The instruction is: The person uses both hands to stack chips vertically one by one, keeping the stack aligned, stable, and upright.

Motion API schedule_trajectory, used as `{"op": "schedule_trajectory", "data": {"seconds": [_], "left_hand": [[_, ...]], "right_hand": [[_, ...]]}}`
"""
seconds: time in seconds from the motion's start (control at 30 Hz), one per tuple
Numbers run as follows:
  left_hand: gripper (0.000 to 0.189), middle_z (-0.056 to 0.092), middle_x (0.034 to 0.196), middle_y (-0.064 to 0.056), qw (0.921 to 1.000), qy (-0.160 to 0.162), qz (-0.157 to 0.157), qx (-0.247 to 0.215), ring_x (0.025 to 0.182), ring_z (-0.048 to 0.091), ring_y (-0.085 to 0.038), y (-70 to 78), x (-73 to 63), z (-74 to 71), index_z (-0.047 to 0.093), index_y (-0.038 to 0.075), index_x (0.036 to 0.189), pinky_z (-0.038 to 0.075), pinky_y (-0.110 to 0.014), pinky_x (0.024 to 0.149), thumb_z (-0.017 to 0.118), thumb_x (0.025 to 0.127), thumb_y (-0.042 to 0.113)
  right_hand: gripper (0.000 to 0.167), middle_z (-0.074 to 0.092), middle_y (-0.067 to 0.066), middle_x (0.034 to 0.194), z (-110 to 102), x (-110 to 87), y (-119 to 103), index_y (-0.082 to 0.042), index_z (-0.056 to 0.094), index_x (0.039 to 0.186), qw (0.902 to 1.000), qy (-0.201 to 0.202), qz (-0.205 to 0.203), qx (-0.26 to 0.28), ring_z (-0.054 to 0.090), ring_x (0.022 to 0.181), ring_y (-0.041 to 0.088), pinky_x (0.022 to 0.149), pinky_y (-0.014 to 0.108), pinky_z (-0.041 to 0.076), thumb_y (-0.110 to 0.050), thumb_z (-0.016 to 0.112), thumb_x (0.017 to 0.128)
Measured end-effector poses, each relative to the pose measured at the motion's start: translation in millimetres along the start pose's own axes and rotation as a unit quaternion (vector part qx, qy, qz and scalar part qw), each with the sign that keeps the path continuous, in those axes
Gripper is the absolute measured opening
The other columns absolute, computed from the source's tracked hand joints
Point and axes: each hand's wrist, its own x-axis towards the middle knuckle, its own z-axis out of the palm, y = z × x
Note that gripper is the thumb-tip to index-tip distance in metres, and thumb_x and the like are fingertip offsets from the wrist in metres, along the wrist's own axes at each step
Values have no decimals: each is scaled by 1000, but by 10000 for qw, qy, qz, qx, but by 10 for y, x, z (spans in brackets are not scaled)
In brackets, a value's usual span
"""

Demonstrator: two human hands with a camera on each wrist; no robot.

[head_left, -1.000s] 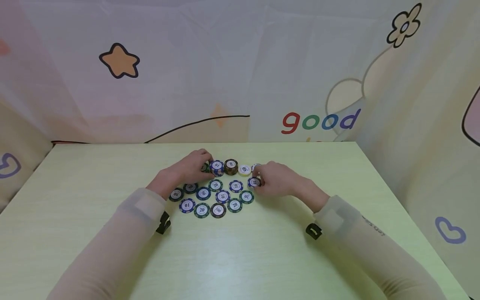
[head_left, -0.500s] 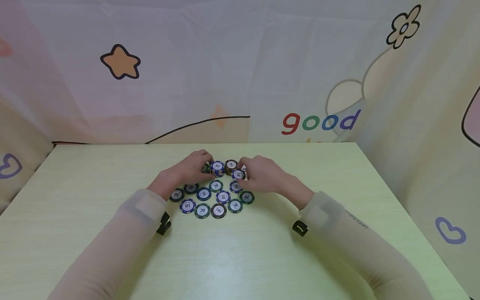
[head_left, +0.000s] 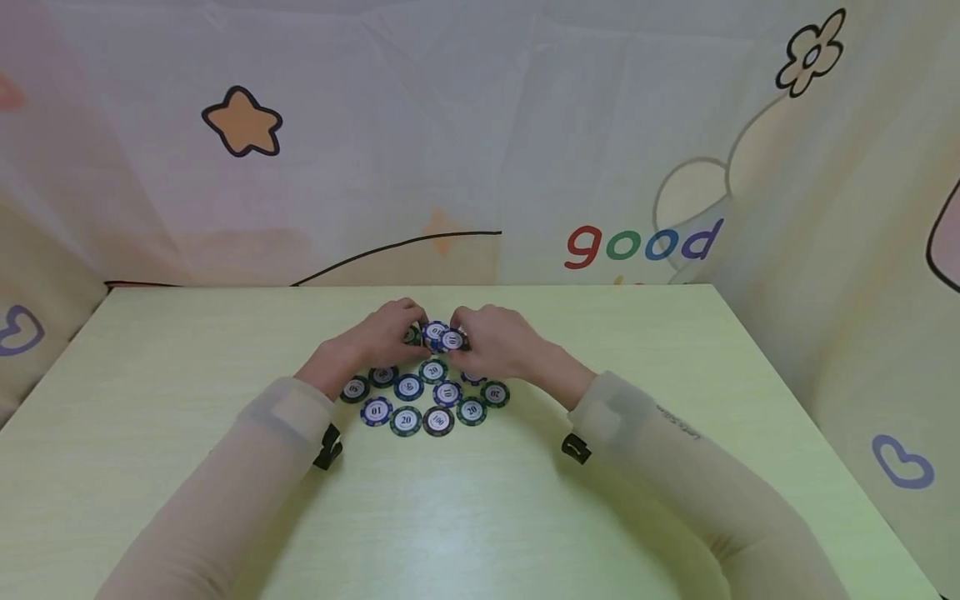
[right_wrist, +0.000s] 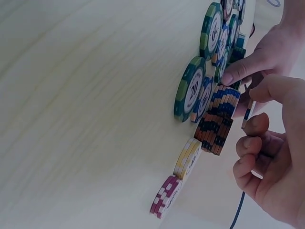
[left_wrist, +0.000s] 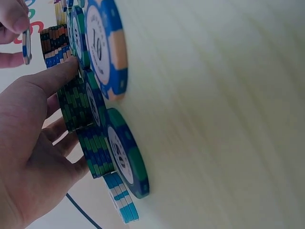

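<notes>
Between thumb and fingers, my right hand pinches a blue poker chip marked 10. In the head view this chip overlaps the top of the blue chip stack; the right wrist view puts it just above that stack. My left hand curls about the blue stack's side, thumb in front and index finger behind. A green chip stack stands right under that hand's fingers. Beside the blue stack, the brown chip stack is mostly hidden by my right hand in the head view.
Several loose chips lie flat in front of the stacks, among them a 100 chip and a 20 chip. Short yellow and purple stacks stand at the right, a light-blue stack at the left.
My right hand has carried the pinched blue chip leftward, from the right end of the row past the brown stack to over the blue stack. The left hand has stayed in place.
</notes>
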Motion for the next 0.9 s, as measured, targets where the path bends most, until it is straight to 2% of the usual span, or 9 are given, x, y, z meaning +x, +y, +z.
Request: {"op": "schedule_trajectory", "data": {"seconds": [0.47,0.73,0.9], "left_hand": [[35,56,129,-20,9998,112,165,28,112,53,-33,-15,-2,12,63,-1,118,45,-48,102,76,94,21],[35,56,129,-20,9998,92,170,29,111,54,-33,-24,5,19,63,-1,117,45,-47,101,76,94,21],[35,56,130,-20,9998,90,172,65,112,54,-33,-19,4,15,63,-2,118,45,-48,102,76,95,21]], "right_hand": [[32,68,4,90,104,178,-101,-3,63,114,9994,-120,283,-136,63,68,14,59,28,52,-28,68,94],[29,65,2,86,138,221,-115,-5,63,111,9988,-210,354,-271,60,67,15,57,28,49,-29,67,97],[31,66,4,88,135,209,-122,-4,63,116,9989,-133,300,-326,61,69,15,58,29,50,-32,64,100]]}}
